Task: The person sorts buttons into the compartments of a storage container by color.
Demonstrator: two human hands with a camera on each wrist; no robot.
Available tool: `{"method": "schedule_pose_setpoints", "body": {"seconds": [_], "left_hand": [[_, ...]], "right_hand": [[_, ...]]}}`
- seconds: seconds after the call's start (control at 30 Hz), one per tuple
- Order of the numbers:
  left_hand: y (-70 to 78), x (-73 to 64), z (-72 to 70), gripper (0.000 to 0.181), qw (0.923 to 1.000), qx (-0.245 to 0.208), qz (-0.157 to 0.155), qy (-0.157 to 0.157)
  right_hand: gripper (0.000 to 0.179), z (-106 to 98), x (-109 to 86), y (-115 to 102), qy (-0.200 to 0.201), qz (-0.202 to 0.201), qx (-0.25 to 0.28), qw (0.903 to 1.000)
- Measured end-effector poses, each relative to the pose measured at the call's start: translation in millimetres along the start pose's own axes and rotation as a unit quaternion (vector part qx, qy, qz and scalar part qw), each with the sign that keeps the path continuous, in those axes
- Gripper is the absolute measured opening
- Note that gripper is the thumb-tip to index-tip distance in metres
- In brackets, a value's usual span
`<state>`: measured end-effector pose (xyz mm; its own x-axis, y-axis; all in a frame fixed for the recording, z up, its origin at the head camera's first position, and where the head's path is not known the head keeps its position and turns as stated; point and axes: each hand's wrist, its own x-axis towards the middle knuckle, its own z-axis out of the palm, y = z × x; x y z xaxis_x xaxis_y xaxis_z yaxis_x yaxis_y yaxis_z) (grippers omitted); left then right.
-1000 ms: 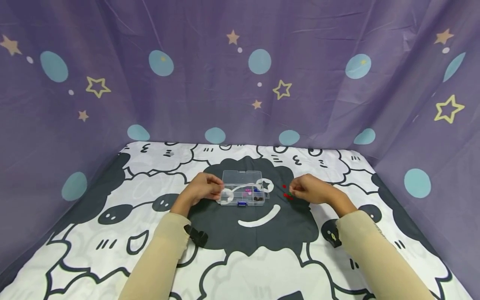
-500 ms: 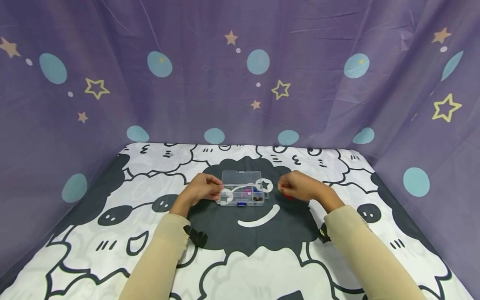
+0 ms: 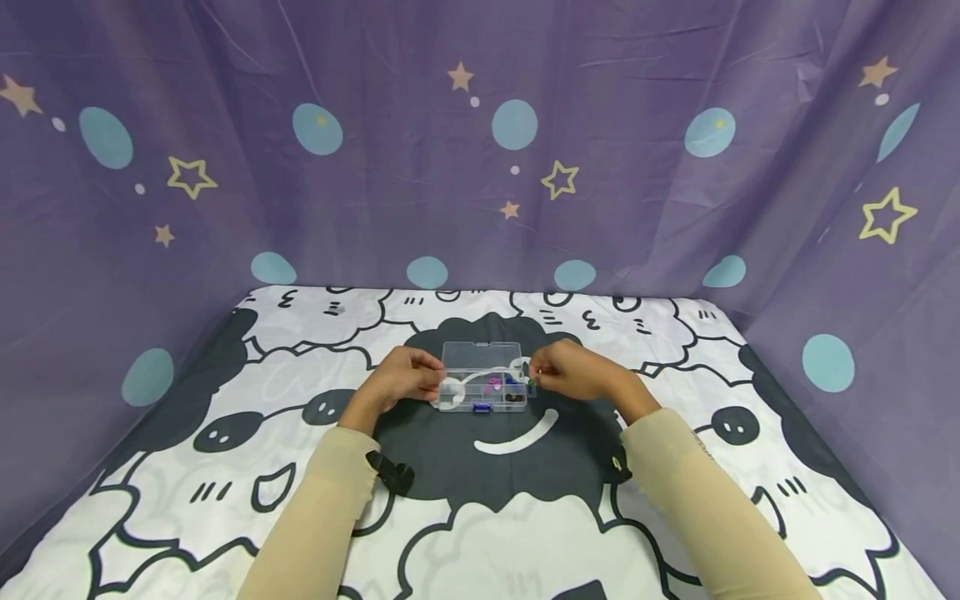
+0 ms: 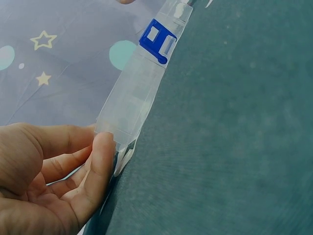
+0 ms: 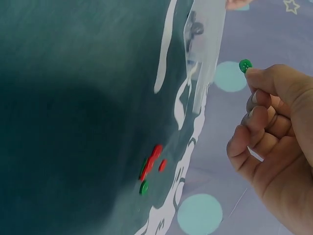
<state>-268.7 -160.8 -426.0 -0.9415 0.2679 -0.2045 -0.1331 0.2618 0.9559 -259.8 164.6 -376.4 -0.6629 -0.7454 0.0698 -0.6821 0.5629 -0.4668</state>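
Observation:
A clear plastic compartment box (image 3: 461,407) sits on the cloth, its transparent lid (image 3: 480,354) raised at the back. My left hand (image 3: 397,379) holds the box's left end between thumb and fingers. Pink buttons (image 3: 492,385), blue pieces (image 3: 512,381) and dark pieces (image 3: 514,397) lie in separate compartments. Beside the box's right end, my right hand (image 3: 573,371) pinches a small green button (image 5: 245,65) by its edge, above the surface. The left wrist view shows the box's blue latch (image 4: 157,41).
Several red buttons (image 5: 150,161) and a green button (image 5: 144,187) lie on the dark part of the printed cloth (image 3: 517,479), right of the box. A purple curtain (image 3: 420,208) hangs behind the cloth.
My right hand has moved left from over the loose buttons to the box's right end, carrying the green button. My left hand has stayed at the box.

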Motion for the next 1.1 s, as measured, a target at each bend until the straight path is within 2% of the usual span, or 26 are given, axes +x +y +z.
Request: {"method": "schedule_pose_setpoints", "body": {"seconds": [0.23, 0.6, 0.87, 1.1], "left_hand": [[1.7, -2.6, -0.3, 0.022, 1.0, 0.003, 0.001, 0.0], [1.4, -1.5, -0.6, 0.021, 1.0, 0.005, 0.0, 0.0], [1.7, 0.5, -0.9, 0.023, 1.0, 0.002, 0.0, -0.003], [0.2, 0.8, -2.3, 0.027, 0.9999, 0.0, 0.005, -0.01]], "right_hand": [[0.014, 5.3, 11.2, -10.5, -0.001, -0.003, 0.006, 1.0], [0.017, 16.4, 26.6, -20.9, -0.025, 0.008, 0.026, 0.9993], [0.015, 24.6, 34.1, -19.6, -0.029, 0.012, 0.013, 0.9994], [0.014, 27.4, 35.4, -18.3, -0.03, 0.021, 0.026, 0.999]]}}
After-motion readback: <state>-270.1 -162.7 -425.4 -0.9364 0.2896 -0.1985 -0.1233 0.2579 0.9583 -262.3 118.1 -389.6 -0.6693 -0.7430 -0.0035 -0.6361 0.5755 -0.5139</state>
